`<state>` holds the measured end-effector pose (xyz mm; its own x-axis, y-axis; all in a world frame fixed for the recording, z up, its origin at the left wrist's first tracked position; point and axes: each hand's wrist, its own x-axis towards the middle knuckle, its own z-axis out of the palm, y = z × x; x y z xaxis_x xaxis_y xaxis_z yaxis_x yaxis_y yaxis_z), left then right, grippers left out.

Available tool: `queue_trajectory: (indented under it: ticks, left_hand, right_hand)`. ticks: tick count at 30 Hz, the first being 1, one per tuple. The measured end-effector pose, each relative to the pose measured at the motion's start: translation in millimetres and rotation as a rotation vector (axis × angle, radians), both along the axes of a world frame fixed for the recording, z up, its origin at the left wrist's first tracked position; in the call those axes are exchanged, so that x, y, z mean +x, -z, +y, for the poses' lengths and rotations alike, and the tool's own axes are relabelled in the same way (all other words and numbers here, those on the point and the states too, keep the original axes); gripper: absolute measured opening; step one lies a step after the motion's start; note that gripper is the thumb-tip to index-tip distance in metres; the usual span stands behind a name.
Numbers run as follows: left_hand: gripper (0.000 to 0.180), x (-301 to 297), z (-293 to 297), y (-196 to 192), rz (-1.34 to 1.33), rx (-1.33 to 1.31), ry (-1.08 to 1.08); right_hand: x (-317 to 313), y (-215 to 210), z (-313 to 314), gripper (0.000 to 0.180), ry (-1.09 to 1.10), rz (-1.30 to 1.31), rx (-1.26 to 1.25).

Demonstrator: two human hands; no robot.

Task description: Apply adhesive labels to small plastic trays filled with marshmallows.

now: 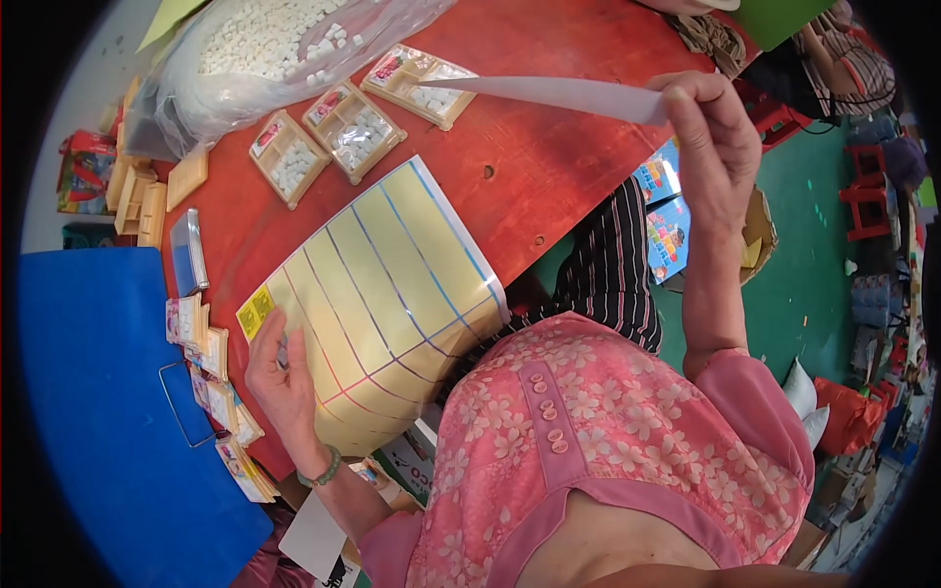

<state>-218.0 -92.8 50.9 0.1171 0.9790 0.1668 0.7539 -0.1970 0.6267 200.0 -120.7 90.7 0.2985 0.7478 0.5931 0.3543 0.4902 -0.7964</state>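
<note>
the right hand [714, 147] pinches one end of a thin, translucent strip [573, 98], whose long axis runs leftward over the table [559, 171], its free end overlapping a compartmented tray [405, 109] in this view. the lined yellow sheet [392, 269] lies below and left of that hand, partly drooping past the table edge; the left hand [277, 374], nearer, rests at its left margin, whether gripping cannot be told.

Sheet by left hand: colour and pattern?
Pale yellow sheet with blue, purple and red lines; best in head view.
</note>
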Motion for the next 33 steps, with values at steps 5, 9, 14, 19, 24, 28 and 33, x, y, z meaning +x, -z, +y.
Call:
queue_trajectory:
  ticks: [5,9,14,19,24,28,33]
  left_hand:
    - [0.085,69.8,20.1,-11.5,-1.281,-0.976,0.263]
    - [0.062,103.0,36.7,-9.4,-1.4,-0.879,0.312]
    - [0.023,106.7,35.8,17.1,-1.468,-0.693,0.221]
    - [0.025,109.6,20.9,3.9,-1.557,-0.558,0.233]
    - [0.023,121.9,32.1,0.5,-1.696,-0.41,0.189]
    - [0.027,117.4,34.7,-4.0,-1.648,-0.422,0.176]
    - [0.033,120.3,29.7,-19.2,-1.696,-0.494,0.266]
  right_hand:
    - [-44.7,-0.6,12.2,0.007,-0.211,-0.342,0.128]
    - [-78.5,-1.7,-5.8,0.015,-0.425,-0.513,0.156]
    - [-86.1,14.7,-5.3,0.019,-0.572,-0.673,0.142]
    - [-65.5,21.6,-18.3,0.028,-0.59,-0.551,-0.154]
    - [-51.6,47.9,-22.0,0.041,-0.545,0.148,-0.396]
    - [-71.6,56.5,-1.3,0.043,-0.596,0.284,-0.536]
    - [-80.9,57.9,8.0,0.042,-0.616,0.482,-0.762]
